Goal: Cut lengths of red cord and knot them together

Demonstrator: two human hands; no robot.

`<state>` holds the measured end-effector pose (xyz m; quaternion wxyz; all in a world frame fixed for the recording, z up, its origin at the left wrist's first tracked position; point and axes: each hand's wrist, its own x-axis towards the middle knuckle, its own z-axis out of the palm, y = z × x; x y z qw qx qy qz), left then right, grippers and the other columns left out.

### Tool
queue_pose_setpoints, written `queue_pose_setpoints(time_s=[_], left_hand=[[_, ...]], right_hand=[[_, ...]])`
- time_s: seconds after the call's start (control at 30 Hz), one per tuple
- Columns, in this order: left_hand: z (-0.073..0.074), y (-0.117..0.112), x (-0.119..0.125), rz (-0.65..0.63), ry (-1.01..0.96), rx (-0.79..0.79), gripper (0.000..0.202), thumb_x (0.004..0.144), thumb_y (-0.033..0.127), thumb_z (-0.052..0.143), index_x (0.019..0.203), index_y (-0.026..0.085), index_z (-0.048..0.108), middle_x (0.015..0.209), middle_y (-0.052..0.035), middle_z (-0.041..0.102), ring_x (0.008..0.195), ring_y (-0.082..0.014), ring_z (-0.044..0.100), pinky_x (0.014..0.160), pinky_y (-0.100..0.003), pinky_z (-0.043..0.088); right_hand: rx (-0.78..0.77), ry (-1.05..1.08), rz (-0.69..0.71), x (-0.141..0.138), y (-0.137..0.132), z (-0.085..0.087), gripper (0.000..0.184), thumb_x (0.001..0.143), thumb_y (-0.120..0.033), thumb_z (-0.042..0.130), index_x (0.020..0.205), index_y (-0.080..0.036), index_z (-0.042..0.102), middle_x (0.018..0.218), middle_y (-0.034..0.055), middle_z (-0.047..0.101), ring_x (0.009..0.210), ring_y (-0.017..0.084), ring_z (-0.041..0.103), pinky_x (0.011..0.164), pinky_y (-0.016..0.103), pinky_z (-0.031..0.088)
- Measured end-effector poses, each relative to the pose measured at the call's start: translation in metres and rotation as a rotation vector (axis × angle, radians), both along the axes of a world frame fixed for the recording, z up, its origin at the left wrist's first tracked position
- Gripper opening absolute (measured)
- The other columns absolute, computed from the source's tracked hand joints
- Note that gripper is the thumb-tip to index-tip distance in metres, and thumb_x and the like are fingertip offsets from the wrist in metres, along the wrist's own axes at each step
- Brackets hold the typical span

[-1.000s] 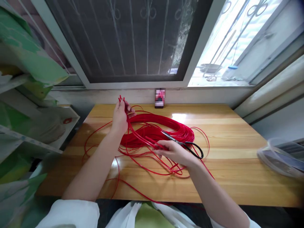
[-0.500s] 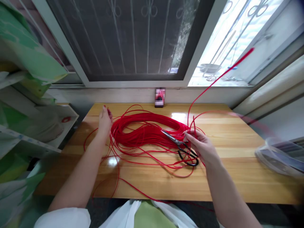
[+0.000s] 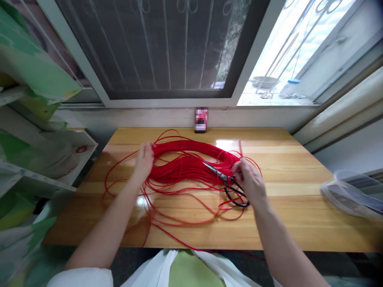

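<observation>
A large coil of thin red plastic cord (image 3: 187, 163) lies on the wooden table (image 3: 287, 223), with loose loops spreading around it. My left hand (image 3: 144, 162) rests at the coil's left end, fingers against the strands; its grip is unclear. My right hand (image 3: 249, 180) pinches red strands at the coil's right end, and one strand stands up beside it. Just left of that hand, black-handled steel scissors (image 3: 223, 179) lie across the loose cord, their blades pointing up and left over the coil.
A small pink-and-black packet (image 3: 201, 119) stands at the table's back edge, below a dark mesh window (image 3: 149, 48). A clear plastic bag (image 3: 348, 195) lies at the right end. Green-and-white shelving (image 3: 38, 147) stands close on the left.
My left hand has moved right and down onto the coil. My right hand has lowered, and the long raised strand has dropped. The scissors lie where they were half a second ago.
</observation>
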<state>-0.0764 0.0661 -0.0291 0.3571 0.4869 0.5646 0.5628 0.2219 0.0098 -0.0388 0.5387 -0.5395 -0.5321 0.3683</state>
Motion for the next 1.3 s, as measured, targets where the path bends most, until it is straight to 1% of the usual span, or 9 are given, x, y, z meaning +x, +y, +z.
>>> queue_pose_setpoints(time_s=[0.03,0.13,0.27,0.5,0.73,0.87,1.03,1.13,1.3], left_hand=[[0.002,-0.007,0.021,-0.138,-0.128,-0.045,0.041,0.082,0.056,0.032,0.078,0.019,0.049,0.055,0.0048,0.032,0.043,-0.0076,0.03,0.042,-0.02,0.026],[0.009,-0.03,0.072,-0.388,-0.403,-0.086,0.034,0.08,0.054,0.041,0.078,0.02,0.048,0.055,0.0066,0.029,0.039,-0.0045,0.024,0.036,-0.015,0.016],[0.019,-0.047,0.102,-0.435,-0.63,-0.127,0.03,0.077,0.049,0.05,0.073,0.02,0.042,0.053,0.0079,0.028,0.04,-0.0034,0.023,0.037,-0.013,0.017],[0.019,-0.055,0.105,-0.296,-0.66,-0.192,0.032,0.071,0.05,0.058,0.08,0.02,0.05,0.055,0.0072,0.037,0.044,-0.0032,0.033,0.041,-0.012,0.028],[0.014,-0.057,0.107,-0.3,-0.567,-0.037,0.024,0.078,0.037,0.055,0.088,0.017,0.063,0.062,0.0037,0.045,0.054,-0.0043,0.039,0.05,-0.014,0.033],[0.011,-0.053,0.108,-0.282,-0.727,-0.034,0.022,0.075,0.027,0.061,0.095,0.019,0.066,0.069,0.0013,0.057,0.063,-0.0056,0.047,0.064,-0.017,0.038],[0.013,-0.051,0.107,-0.225,-0.912,-0.066,0.019,0.072,0.02,0.063,0.09,0.018,0.068,0.084,-0.0022,0.066,0.078,-0.0088,0.058,0.08,-0.022,0.041],[0.016,-0.052,0.107,-0.259,-0.942,-0.067,0.019,0.074,0.02,0.061,0.091,0.016,0.067,0.093,-0.0056,0.067,0.092,-0.0139,0.059,0.09,-0.028,0.04],[0.017,-0.055,0.106,-0.305,-0.944,-0.053,0.019,0.077,0.021,0.059,0.093,0.015,0.066,0.096,-0.007,0.067,0.1,-0.0164,0.058,0.096,-0.031,0.038]], right_hand=[[-0.009,0.041,0.068,-0.019,-0.003,0.001,0.039,0.083,-0.052,0.04,0.063,-0.02,0.05,0.048,-0.0041,0.036,0.042,0.009,0.031,0.039,0.023,0.024],[0.011,0.089,0.238,-0.067,-0.013,0.0,0.038,0.085,-0.047,0.04,0.061,-0.019,0.047,0.053,-0.0031,0.037,0.046,0.008,0.031,0.042,0.022,0.025],[0.038,0.123,0.29,-0.099,-0.022,-0.011,0.038,0.088,-0.043,0.035,0.061,-0.018,0.043,0.057,-0.0025,0.038,0.051,0.009,0.033,0.046,0.022,0.028],[0.063,0.098,0.209,-0.107,-0.023,-0.026,0.036,0.088,-0.042,0.035,0.062,-0.019,0.039,0.056,-0.0037,0.035,0.051,0.008,0.029,0.048,0.022,0.026],[0.055,0.13,0.085,-0.114,-0.02,-0.021,0.028,0.086,-0.041,0.04,0.071,-0.019,0.047,0.061,-0.003,0.043,0.054,0.009,0.036,0.049,0.02,0.032],[0.107,0.151,0.038,-0.12,-0.017,-0.018,0.021,0.086,-0.038,0.041,0.079,-0.02,0.049,0.068,-0.0023,0.048,0.058,0.009,0.043,0.056,0.021,0.037],[0.14,0.145,0.013,-0.121,-0.014,-0.016,0.018,0.087,-0.035,0.042,0.082,-0.02,0.049,0.069,-0.0023,0.049,0.06,0.01,0.045,0.058,0.021,0.038],[0.126,0.117,0.042,-0.121,-0.012,-0.014,0.018,0.087,-0.034,0.042,0.078,-0.019,0.048,0.065,-0.0033,0.046,0.056,0.009,0.041,0.054,0.021,0.036],[0.133,0.107,0.062,-0.123,-0.01,-0.008,0.021,0.087,-0.034,0.042,0.073,-0.019,0.046,0.064,-0.0036,0.044,0.057,0.009,0.039,0.054,0.021,0.034]])
